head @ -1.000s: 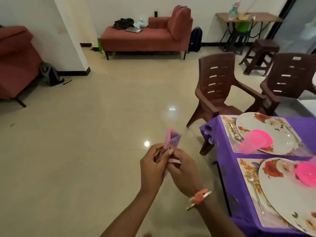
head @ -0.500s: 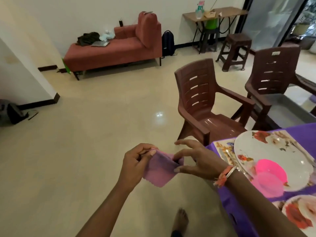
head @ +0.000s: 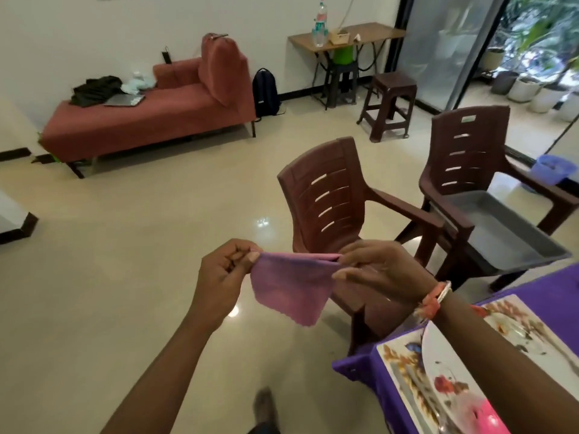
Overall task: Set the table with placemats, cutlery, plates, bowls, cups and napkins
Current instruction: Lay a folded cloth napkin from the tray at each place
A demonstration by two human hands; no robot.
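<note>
The left hand (head: 224, 277) pinches one top corner of a pink napkin (head: 289, 289), and the right hand (head: 380, 272) pinches the other, holding its top edge taut. The napkin hangs above the floor, left of the purple-covered bench (head: 357, 368) and near a brown chair (head: 326, 195). A placemat (head: 398, 368) and plate (head: 438, 361) lie on the bench.

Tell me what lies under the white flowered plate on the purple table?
A flowered rectangular placemat lies under the white flowered plate, on the purple table. The plate and the right forearm hide the mat's middle.
</note>
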